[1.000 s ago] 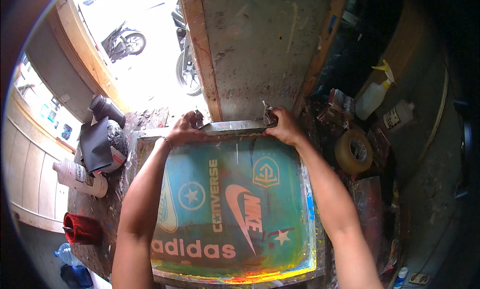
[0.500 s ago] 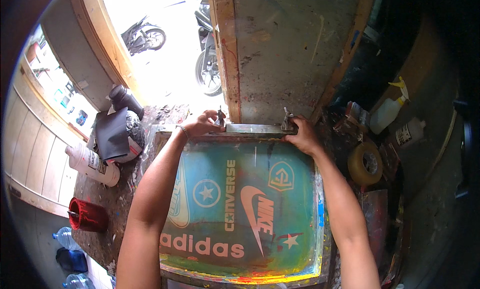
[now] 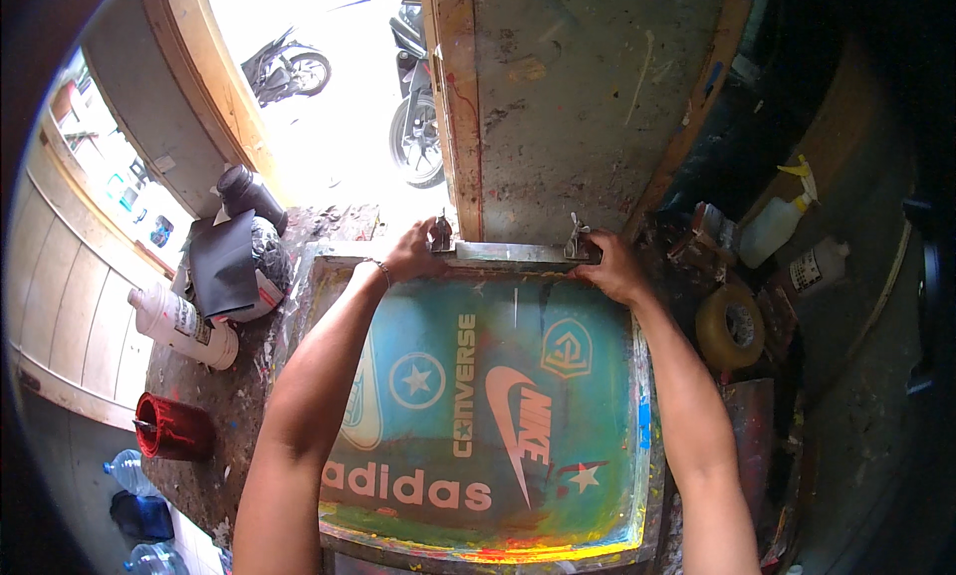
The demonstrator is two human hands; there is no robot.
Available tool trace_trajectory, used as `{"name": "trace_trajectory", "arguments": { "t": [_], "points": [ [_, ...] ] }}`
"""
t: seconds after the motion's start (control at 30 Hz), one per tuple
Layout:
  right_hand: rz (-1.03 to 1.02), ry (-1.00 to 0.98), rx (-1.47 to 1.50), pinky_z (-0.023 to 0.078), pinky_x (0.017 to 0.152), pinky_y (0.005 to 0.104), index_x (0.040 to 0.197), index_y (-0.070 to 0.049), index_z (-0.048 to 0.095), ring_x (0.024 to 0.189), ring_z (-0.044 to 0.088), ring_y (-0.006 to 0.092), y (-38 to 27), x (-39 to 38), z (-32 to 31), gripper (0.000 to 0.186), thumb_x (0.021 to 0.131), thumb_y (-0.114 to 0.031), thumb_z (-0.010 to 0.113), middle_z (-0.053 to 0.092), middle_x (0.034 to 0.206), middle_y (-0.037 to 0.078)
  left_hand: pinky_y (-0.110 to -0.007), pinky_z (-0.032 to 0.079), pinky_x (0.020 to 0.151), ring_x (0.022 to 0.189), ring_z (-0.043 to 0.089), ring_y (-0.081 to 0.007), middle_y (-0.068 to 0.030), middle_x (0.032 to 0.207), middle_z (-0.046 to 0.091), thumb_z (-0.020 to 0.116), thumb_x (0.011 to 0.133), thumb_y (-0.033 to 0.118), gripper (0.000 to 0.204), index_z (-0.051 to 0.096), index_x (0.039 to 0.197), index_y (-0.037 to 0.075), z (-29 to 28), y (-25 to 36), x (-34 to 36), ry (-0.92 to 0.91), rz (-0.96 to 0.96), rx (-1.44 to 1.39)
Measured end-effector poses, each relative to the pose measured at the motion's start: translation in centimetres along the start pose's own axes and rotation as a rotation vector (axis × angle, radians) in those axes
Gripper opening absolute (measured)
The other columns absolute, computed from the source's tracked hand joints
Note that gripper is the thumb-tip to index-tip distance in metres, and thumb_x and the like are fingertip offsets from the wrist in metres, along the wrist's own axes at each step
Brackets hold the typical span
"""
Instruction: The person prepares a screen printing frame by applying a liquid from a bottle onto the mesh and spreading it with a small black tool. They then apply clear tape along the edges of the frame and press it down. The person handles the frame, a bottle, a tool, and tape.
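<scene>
The printing screen [image 3: 488, 416] lies flat on the paint-stained workbench [image 3: 234, 396], its far edge under the metal clamp bar [image 3: 513, 251]. Seating it well probably means keeping that edge square in the bar while both wing screws are turned evenly. The left hand [image 3: 413, 256] is curled around the left screw [image 3: 441, 231]; the right hand [image 3: 612, 266] is closed over the bar's end beside the right screw [image 3: 575, 234].
</scene>
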State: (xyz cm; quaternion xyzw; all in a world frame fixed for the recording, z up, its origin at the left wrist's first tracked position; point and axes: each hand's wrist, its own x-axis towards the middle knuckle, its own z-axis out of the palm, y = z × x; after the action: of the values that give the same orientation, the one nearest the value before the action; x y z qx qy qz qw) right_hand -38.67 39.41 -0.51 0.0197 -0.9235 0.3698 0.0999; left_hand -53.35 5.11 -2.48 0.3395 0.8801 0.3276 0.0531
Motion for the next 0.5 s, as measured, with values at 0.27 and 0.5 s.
{"name": "trace_trajectory", "arguments": {
  "t": [0.27, 0.5],
  "points": [
    [-0.037, 0.006, -0.058, 0.046, 0.099, 0.0401, 0.113, 0.003, 0.068, 0.114, 0.061, 0.0363, -0.2, -0.3, -0.6, 0.056, 0.066, -0.021, 0.086, 0.065, 0.119, 0.022, -0.037, 0.048, 0.092, 0.101, 0.060, -0.0237, -0.0064, 0.108, 0.065, 0.094, 0.058, 0.032, 0.069, 0.062, 0.115, 0.010, 0.1, 0.4, -0.1, 0.095, 0.011, -0.001],
    [-0.083, 0.022, -0.100, 0.046, 0.100, 0.0392, 0.115, 0.006, 0.067, 0.117, 0.060, 0.0377, 0.3, -0.3, -0.1, 0.059, 0.065, -0.022, 0.085, 0.064, 0.122, 0.022, -0.039, 0.048, 0.093, 0.103, 0.060, -0.0253, -0.0074, 0.106, 0.065, 0.095, 0.057, 0.030, 0.071, 0.061, 0.117, 0.010, -0.2, 0.8, -0.5, -0.024, -0.013, -0.047]
  ]
}}
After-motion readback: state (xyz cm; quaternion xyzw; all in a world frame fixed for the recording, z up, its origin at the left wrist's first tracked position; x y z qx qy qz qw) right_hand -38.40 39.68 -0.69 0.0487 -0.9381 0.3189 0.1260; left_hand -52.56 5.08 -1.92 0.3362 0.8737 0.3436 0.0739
